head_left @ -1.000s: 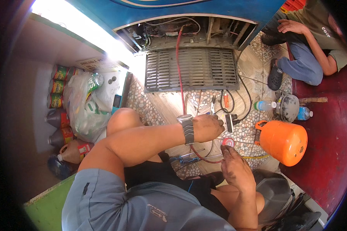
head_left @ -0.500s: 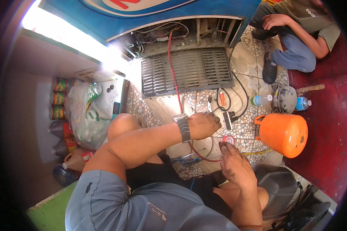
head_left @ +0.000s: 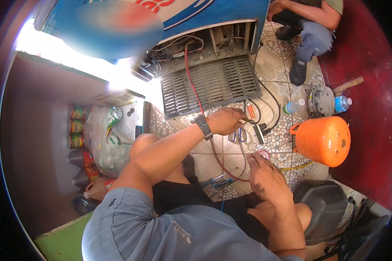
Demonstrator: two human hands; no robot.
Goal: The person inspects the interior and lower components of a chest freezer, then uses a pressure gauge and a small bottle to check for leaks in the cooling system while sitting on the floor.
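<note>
My left hand (head_left: 225, 121), a dark watch on its wrist, hovers over the floor with curled fingers. What its fingertips pinch, if anything, is hidden. Just below them are the blue handles (head_left: 237, 135) of a hand tool. Closer to me, my right hand (head_left: 268, 179) closes over a gauge manifold, mostly covered; its round red-rimmed gauge (head_left: 263, 154) peeks out past the fingers. A red hose (head_left: 216, 161) runs from under this hand to the open machine compartment (head_left: 200, 45). A yellow hose (head_left: 297, 167) leads off right.
A slotted grille panel (head_left: 211, 85) lies before the blue machine. An orange gas cylinder (head_left: 322, 141) lies at right, near a bottle (head_left: 294, 106) and a grey round canister (head_left: 321, 102). Beside my left hand is a power strip (head_left: 258, 133). Another person's shoe (head_left: 298, 71) is beyond.
My left hand has moved slightly away from me and left, uncovering the blue handles. My right hand stays at the gauge. The other person has shifted, and the view has tilted.
</note>
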